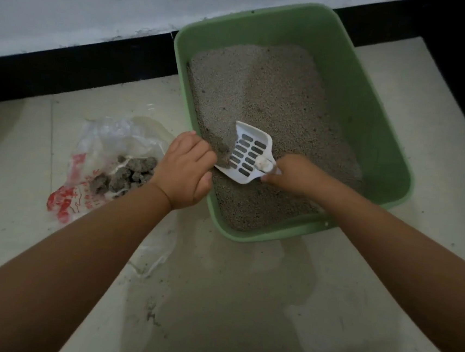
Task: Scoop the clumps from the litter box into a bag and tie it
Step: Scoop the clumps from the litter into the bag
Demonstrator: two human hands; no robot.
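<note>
A green litter box (372, 127) full of grey litter (270, 94) stands on the floor against the wall. My right hand (293, 176) grips the handle of a white slotted scoop (249, 156), which is tilted over the litter near the box's left wall and holds some litter and a small white clump. My left hand (188, 168) rests curled on the box's left rim, touching the scoop's edge. To the left lies a clear plastic bag with red print (93, 162), open, with several grey clumps (129, 174) in it.
A black skirting strip (79, 73) and a white wall run along the back and turn down the right side. The floor is pale tile (241, 304) with scattered litter grains near the bag. A dark object shows at the far left edge.
</note>
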